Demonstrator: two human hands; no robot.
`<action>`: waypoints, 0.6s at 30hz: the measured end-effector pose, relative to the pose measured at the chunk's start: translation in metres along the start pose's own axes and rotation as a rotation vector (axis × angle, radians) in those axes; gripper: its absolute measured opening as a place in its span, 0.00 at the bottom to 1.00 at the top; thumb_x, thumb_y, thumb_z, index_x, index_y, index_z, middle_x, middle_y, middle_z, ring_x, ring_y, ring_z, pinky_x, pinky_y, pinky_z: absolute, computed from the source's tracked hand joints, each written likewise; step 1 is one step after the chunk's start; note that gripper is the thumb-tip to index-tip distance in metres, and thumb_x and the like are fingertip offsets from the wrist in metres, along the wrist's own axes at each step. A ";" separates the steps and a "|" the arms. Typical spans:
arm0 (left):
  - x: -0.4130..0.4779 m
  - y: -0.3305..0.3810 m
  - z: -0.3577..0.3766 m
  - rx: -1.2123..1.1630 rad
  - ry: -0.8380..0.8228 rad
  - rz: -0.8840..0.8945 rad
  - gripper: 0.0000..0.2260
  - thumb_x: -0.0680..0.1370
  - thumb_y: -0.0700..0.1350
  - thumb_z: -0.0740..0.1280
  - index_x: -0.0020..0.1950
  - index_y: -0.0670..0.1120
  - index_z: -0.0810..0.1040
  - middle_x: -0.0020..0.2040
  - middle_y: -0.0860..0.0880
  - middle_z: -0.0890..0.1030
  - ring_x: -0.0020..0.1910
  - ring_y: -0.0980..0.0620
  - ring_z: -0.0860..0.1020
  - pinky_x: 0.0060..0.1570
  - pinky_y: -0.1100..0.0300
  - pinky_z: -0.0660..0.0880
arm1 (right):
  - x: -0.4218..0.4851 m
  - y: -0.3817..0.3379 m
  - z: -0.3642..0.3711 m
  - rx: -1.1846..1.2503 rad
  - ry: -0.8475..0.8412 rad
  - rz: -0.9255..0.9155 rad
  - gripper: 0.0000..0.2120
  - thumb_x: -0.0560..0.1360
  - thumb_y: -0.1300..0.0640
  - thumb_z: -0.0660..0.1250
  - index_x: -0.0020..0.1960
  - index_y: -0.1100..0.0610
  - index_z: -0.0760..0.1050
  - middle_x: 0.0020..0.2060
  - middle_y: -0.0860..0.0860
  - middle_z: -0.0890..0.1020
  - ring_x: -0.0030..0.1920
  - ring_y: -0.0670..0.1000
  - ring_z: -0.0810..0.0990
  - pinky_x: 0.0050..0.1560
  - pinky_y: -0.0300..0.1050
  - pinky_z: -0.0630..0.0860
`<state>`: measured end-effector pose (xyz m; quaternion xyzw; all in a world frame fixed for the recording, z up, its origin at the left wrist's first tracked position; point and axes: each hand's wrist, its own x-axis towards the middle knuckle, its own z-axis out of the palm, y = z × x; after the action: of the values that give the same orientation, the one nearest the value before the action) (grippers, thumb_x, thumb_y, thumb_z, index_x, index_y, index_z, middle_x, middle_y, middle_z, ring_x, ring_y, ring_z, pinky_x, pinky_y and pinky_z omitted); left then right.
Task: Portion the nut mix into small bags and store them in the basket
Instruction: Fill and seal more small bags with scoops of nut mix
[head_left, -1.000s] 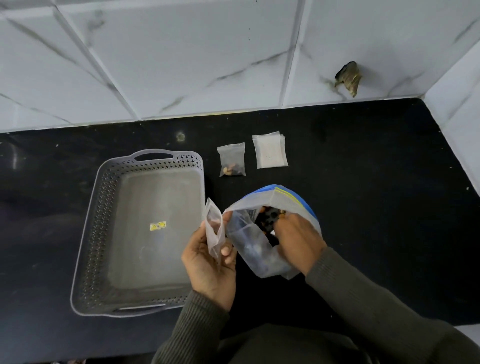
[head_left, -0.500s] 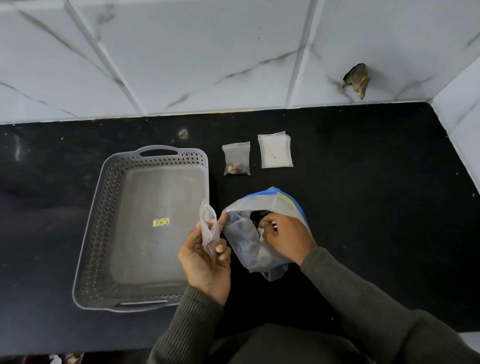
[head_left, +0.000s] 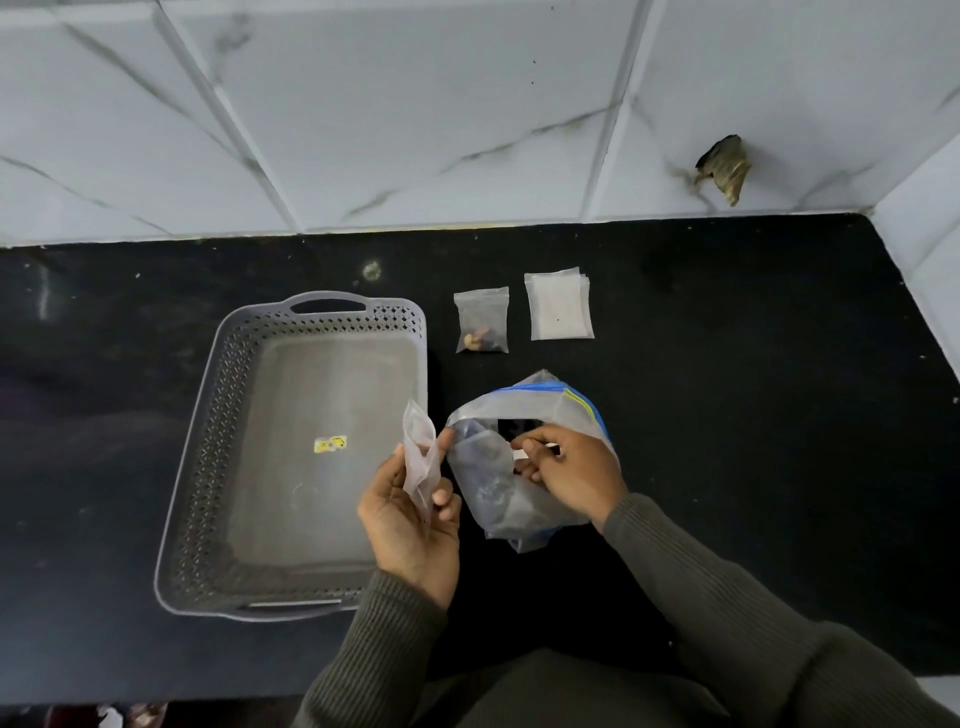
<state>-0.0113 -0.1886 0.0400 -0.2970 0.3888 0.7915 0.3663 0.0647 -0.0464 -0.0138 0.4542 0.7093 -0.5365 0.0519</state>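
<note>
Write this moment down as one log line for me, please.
left hand: holds small bag | right hand: fingers curled at mouth of big bag | basket: no bags inside | filled bag, spare bags: on counter

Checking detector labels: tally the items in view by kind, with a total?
basket: 1
large nut-mix bag: 1
filled small bag: 1
held small bag, gripped by left hand: 1
stack of empty small bags: 1 (bags in it cannot be counted)
Total: 5
</note>
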 end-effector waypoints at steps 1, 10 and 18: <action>-0.001 0.000 0.001 0.005 -0.009 0.003 0.09 0.81 0.46 0.59 0.51 0.44 0.77 0.65 0.36 0.78 0.21 0.57 0.66 0.18 0.68 0.63 | -0.001 0.000 -0.001 0.039 0.016 0.006 0.09 0.80 0.56 0.63 0.48 0.52 0.82 0.31 0.46 0.82 0.34 0.41 0.80 0.50 0.42 0.78; -0.024 -0.006 0.016 0.086 -0.212 0.024 0.18 0.79 0.48 0.61 0.35 0.48 0.86 0.58 0.42 0.84 0.21 0.57 0.66 0.20 0.68 0.63 | -0.040 0.001 -0.026 0.251 0.164 -0.078 0.10 0.79 0.61 0.64 0.46 0.53 0.84 0.33 0.52 0.85 0.34 0.44 0.82 0.43 0.37 0.77; -0.015 -0.020 0.020 0.073 -0.332 -0.013 0.12 0.76 0.52 0.63 0.48 0.43 0.79 0.52 0.40 0.83 0.20 0.56 0.65 0.17 0.66 0.63 | -0.095 -0.020 -0.063 0.489 0.098 -0.128 0.11 0.80 0.61 0.62 0.51 0.56 0.83 0.42 0.56 0.85 0.41 0.48 0.81 0.45 0.40 0.79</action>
<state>0.0098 -0.1690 0.0539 -0.1511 0.3493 0.8127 0.4412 0.1321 -0.0516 0.0807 0.4330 0.5875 -0.6715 -0.1279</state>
